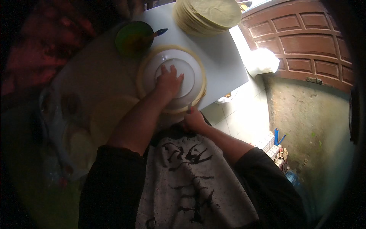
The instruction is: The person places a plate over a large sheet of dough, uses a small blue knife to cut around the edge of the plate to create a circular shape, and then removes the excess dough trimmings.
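An upturned white plate point(148, 71) lies over a round of pale dough point(203, 77), whose rim shows all around it. Pressed down on the plate's base is my left hand point(169, 82), its fingers spread. My right hand point(195, 120) grips a small knife point(189, 106) with a partly red handle. The blade points away from me, at the dough's near right edge beside the plate rim. How deep the blade sits in the dough cannot be seen.
A tall stack of round dough sheets point(211, 14) stands at the table's point(223, 57) far side. A green bowl point(121, 37) holds a brush point(160, 32). Right of the table are a white bag point(261, 61), a tiled floor point(237, 120) and a brown panelled door point(308, 43). The left side is dim.
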{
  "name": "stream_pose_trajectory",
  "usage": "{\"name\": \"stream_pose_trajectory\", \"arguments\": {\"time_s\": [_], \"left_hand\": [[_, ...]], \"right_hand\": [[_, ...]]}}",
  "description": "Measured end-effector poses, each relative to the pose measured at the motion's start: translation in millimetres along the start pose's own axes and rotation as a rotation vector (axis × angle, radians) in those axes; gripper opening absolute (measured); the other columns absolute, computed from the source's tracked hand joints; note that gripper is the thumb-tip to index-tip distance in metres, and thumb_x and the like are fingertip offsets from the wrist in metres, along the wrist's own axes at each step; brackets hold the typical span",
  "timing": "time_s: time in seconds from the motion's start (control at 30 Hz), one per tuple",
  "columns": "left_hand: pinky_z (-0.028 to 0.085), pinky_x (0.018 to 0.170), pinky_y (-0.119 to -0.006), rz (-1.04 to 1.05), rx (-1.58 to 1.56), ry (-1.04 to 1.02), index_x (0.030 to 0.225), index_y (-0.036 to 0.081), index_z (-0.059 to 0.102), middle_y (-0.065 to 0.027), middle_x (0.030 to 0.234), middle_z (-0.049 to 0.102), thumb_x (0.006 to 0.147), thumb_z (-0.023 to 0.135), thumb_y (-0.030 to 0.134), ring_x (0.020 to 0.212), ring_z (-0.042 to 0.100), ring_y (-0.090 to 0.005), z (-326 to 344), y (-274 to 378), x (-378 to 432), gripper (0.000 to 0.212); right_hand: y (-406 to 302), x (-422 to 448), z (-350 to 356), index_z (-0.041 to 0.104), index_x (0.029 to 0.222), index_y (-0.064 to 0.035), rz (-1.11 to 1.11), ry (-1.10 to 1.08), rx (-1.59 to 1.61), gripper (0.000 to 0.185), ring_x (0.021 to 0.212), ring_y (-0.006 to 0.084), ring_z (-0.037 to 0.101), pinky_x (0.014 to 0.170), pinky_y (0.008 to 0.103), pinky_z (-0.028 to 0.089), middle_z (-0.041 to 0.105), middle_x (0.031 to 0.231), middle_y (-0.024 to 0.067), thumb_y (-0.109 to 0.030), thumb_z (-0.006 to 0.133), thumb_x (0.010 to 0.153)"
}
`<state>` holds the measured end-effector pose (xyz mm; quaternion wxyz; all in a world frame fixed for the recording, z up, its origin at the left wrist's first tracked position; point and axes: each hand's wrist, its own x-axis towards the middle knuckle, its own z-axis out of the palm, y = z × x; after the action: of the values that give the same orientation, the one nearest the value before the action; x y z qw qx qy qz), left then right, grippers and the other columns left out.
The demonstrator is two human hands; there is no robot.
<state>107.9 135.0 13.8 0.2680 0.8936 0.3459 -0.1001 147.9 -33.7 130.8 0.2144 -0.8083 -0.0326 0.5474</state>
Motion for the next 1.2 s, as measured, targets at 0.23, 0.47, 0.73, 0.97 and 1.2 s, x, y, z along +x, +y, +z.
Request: {"name": "stream_pose_trajectory", "arguments": {"time_s": [0.23, 0.47, 0.73, 0.97, 1.2], "left_hand": [[0.055, 0.096, -0.053, 0.211, 0.247, -0.074, 0.144, 0.011, 0.051, -0.0229, 0.157, 0.033, 0.106, 0.041, 0.037, 0.139, 0.033, -0.0549, -46.4, 19.0, -18.5, 0.047], [0.057, 0.093, -0.052, 0.175, 0.285, 0.009, 0.141, 0.025, 0.056, -0.0219, 0.155, 0.037, 0.105, 0.043, 0.030, 0.138, 0.032, -0.0587, -46.7, 22.8, -21.6, 0.038], [0.057, 0.092, -0.053, 0.155, 0.223, 0.046, 0.142, 0.024, 0.055, -0.0251, 0.154, 0.037, 0.102, 0.047, 0.023, 0.136, 0.034, -0.0598, -5.8, 2.5, -8.1, 0.040], [0.057, 0.089, -0.055, 0.260, 0.326, -0.023, 0.142, 0.022, 0.056, -0.0276, 0.153, 0.037, 0.098, 0.049, 0.017, 0.134, 0.034, -0.0625, -54.1, 20.6, -20.7, 0.044], [0.056, 0.091, -0.054, 0.316, 0.335, -0.017, 0.142, 0.023, 0.055, -0.0273, 0.150, 0.040, 0.097, 0.049, 0.011, 0.134, 0.035, -0.0610, -69.3, 31.8, -22.0, 0.048]], "right_hand": [[3.1, 0.4, 12.0, 0.050, 0.119, 0.0004, 0.041, -0.077, 0.168, 0.031, 0.055, 0.0256, 0.064, 0.046, 0.0391, 0.052, 0.063, 0.077, 0.0147, -0.003, 0.050, 0.088], [-10.4, -12.4, 17.2, 0.054, 0.114, 0.0005, 0.089, -0.158, 0.215, 0.025, 0.055, 0.0248, 0.062, 0.047, 0.0368, 0.052, 0.063, 0.074, 0.0127, -0.005, 0.051, 0.089], [34.9, 29.6, 12.0, 0.059, 0.126, -0.0046, -0.814, -0.398, -0.843, 0.036, 0.073, 0.0238, 0.066, 0.063, 0.0364, 0.056, 0.065, 0.078, 0.0088, -0.009, 0.058, 0.090], [-11.1, -49.8, -92.2, 0.061, 0.108, -0.0036, 0.078, -0.297, 0.371, 0.029, 0.069, 0.0225, 0.066, 0.057, 0.0368, 0.052, 0.066, 0.081, 0.0086, -0.030, 0.054, 0.098], [48.2, 141.8, -162.6, 0.057, 0.130, -0.0096, -0.649, 0.694, -0.309, 0.042, 0.080, 0.0344, 0.069, 0.075, 0.0466, 0.054, 0.070, 0.088, 0.0188, -0.030, 0.056, 0.093]]}}
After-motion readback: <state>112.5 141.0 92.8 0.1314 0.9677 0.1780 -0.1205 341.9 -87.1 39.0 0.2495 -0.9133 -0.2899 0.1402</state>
